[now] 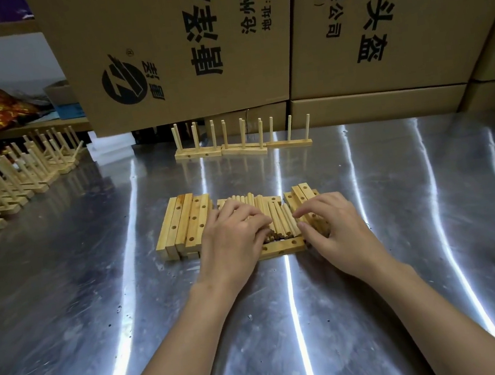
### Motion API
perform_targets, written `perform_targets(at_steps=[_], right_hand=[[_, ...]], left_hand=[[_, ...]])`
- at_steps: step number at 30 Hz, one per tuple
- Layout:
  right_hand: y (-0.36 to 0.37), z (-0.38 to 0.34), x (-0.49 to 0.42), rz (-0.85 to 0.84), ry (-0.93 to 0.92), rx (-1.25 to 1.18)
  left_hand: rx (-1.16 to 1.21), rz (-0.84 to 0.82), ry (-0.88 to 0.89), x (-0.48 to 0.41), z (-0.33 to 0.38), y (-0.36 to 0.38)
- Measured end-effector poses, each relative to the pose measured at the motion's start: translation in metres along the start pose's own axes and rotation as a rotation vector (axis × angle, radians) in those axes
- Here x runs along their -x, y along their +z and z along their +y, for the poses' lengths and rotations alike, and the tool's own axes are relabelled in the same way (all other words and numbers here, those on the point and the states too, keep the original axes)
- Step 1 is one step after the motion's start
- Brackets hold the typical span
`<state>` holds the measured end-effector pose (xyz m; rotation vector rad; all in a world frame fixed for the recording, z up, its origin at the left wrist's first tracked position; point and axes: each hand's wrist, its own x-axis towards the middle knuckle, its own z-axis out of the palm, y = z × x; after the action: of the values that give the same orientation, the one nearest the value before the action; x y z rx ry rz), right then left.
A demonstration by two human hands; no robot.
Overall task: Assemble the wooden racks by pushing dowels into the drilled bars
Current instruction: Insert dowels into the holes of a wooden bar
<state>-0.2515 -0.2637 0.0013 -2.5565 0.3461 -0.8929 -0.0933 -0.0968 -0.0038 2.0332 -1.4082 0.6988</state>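
Dowels [270, 215]: loose heap at the centre of the steel table [378, 296], long axes running away from me. Head view: left hand [233, 235] lies loosely spread on the heap. Right hand [331, 223] curls at the heap's right edge; I cannot tell whether it is pinching a dowel. Drilled bar [281, 247] lies crosswise at the dowels' near ends, between both hands, which I judge equally near. Spare bars [182, 226] are stacked left.

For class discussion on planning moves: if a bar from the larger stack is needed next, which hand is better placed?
Left, probably. The left hand is on the dowels right beside that stack; the right hand is at the dowels' other side and would have to cross over.
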Motion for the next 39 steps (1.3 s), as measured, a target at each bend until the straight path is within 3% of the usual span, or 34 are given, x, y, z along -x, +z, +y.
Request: perform_targets(at_steps=[4, 7, 10, 14, 25, 39], right_hand=[[0.0, 0.001, 0.001, 0.089, -0.02, 0.006], [0.0, -0.003, -0.001, 0.151, 0.014, -0.089], [0.0, -0.01, -0.003, 0.114, 0.113, -0.331], [0.004, -0.022, -0.002, 0.07, 0.188, -0.525], [0.001, -0.028, -0.002, 0.218, 0.216, -0.67], [-0.003, -0.027, -0.004, 0.204, 0.215, -0.715]], left_hand=[[0.083, 0.149, -0.069, -0.001, 0.002, -0.006], [0.455, 0.308, -0.38, -0.003, 0.004, -0.016], [0.926, 0.245, -0.639, -0.005, 0.001, -0.023], [1.215, 0.196, -0.715, -0.005, -0.002, -0.032], [1.216, 0.109, -0.684, -0.005, 0.0, -0.038], [1.223, 0.04, -0.607, -0.004, -0.019, -0.043]])
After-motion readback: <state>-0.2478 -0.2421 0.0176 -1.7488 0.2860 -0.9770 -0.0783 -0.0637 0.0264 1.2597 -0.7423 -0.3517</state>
